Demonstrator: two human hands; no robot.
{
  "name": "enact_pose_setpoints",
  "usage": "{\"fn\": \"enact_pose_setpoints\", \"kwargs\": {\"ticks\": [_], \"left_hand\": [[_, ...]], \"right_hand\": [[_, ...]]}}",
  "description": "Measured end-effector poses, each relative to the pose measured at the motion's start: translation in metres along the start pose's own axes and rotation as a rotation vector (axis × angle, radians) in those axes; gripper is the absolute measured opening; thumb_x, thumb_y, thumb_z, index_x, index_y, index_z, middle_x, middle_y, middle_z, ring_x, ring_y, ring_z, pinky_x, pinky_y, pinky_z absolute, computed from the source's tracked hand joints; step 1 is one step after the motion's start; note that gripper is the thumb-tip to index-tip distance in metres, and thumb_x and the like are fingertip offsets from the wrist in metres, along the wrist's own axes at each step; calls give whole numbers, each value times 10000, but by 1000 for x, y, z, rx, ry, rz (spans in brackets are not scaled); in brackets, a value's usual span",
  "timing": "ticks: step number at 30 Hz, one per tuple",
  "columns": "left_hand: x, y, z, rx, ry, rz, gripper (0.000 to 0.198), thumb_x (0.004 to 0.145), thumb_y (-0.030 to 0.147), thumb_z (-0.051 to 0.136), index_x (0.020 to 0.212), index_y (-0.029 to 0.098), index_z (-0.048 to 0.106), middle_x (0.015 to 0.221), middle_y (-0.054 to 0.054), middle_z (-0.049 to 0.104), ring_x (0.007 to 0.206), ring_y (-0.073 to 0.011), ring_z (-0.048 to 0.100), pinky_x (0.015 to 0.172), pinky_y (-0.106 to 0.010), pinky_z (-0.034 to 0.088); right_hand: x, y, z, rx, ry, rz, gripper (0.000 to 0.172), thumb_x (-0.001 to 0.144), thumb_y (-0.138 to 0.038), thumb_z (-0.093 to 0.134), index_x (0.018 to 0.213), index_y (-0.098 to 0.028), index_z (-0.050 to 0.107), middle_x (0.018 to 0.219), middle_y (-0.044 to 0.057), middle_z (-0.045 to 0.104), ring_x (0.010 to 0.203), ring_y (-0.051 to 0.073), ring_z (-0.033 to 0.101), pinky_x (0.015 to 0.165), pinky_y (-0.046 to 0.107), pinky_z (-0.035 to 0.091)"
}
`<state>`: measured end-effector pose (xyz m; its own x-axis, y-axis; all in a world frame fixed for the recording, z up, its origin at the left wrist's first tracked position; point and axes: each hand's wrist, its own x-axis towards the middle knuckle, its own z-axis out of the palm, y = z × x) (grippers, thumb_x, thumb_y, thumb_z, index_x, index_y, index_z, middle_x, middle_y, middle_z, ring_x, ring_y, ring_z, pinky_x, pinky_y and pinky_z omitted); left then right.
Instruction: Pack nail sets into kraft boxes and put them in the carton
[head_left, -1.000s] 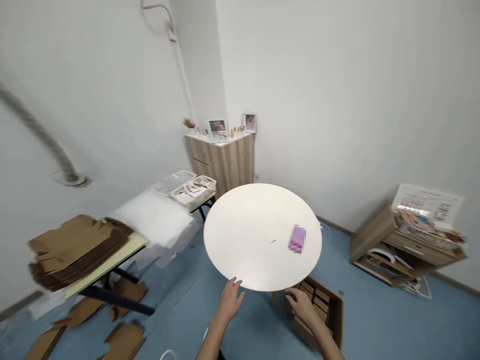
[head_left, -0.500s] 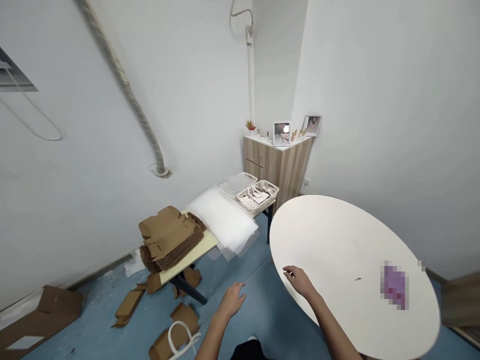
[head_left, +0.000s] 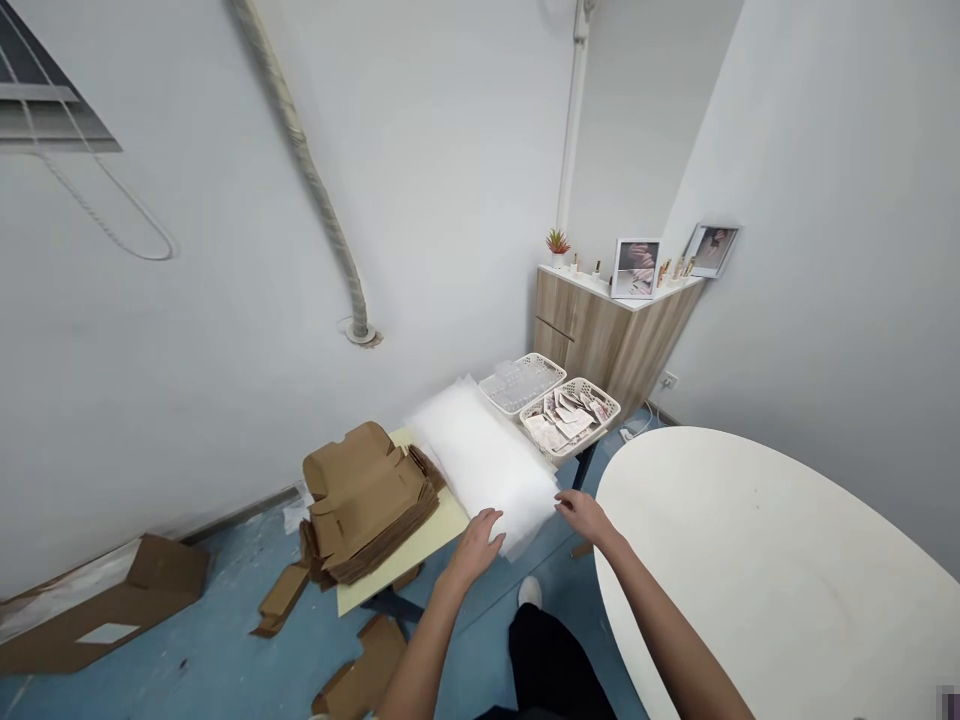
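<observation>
A stack of white, thin translucent sheets (head_left: pixel 484 450) lies on the narrow table and hangs over its front edge. My left hand (head_left: pixel 477 550) is at the front edge of the stack, fingers spread, with nothing in it. By the stack's right corner is my right hand (head_left: pixel 586 518), fingers loosely bent and apart; whether its fingertips touch the sheets I cannot tell. Left of the sheets sits a pile of flat brown cardboard boxes (head_left: pixel 371 500) on the pale yellow tabletop (head_left: pixel 405 560).
Beyond the sheets stand a white basket (head_left: pixel 570 418) of printed packets and another basket (head_left: pixel 525 382) with clear plastic pieces. An oval white table (head_left: pixel 750 540) is at right. Loose cardboard (head_left: pixel 367 668) and a large carton (head_left: pixel 105 605) lie on the blue floor.
I have stepped toward the narrow table, and the view has turned left. Both hands have moved forward to the sheets; my right hand has left its place above the oval table's edge.
</observation>
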<state>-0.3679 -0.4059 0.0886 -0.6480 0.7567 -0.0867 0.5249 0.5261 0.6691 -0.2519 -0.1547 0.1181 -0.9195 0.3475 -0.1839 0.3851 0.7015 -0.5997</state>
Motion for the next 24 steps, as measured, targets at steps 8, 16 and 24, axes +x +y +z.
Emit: {"fn": "enact_pose_setpoints", "kwargs": {"ticks": [8, 16, 24], "left_hand": [[153, -1, -33, 119, -1, 2, 530, 888, 337, 458, 1400, 202, 445, 1527, -96, 391, 1417, -246, 339, 1158, -449, 295], [248, -5, -47, 140, 116, 4, 565, 930, 333, 400, 1476, 207, 325, 1602, -92, 216, 1480, -261, 170, 1187, -502, 172], [273, 3, -45, 147, 88, -12, 548, 925, 313, 399, 1462, 212, 363, 1563, -105, 319, 1470, -280, 205, 1189, -543, 62]], "right_hand": [[141, 20, -53, -21, 58, 38, 296, 891, -277, 479, 1086, -192, 685, 1058, 91, 711, 945, 209, 642, 743, 252, 425], [280, 1, -90, -220, 335, 4, 282, 904, -271, 496, 1111, -160, 651, 1107, 116, 673, 1095, 247, 550, 923, 298, 372], [345, -9, -77, -366, 164, 133, 261, 894, -308, 562, 1110, -185, 639, 1045, 123, 721, 1017, 239, 628, 879, 320, 393]]}}
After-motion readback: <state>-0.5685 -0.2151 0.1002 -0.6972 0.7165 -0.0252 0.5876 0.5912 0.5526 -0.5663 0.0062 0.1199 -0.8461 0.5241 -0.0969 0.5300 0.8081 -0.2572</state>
